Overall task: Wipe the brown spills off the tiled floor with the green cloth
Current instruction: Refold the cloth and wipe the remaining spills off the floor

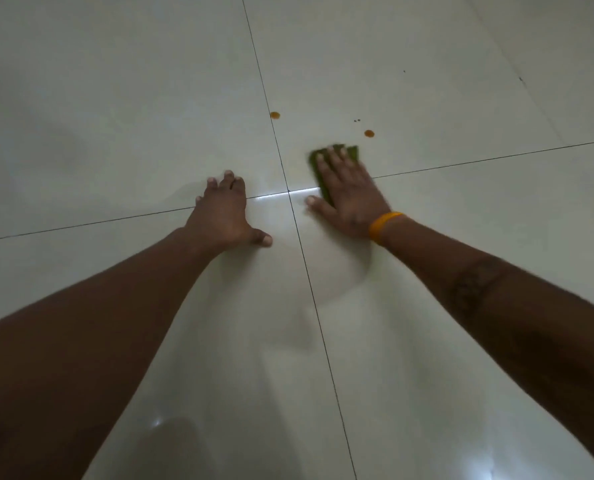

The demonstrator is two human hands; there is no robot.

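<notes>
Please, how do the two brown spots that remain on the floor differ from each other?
The left brown spot sits close beside a grout line; the right brown spot lies on open tile. The right spot is nearer the green cloth under the right hand; the left spot looks paler. Both are small, roundish and unwiped.

Orange wristband [384, 226] on wrist. Dark grout lines [318, 320] cross between glossy tiles; light glare near crossing.
</notes>
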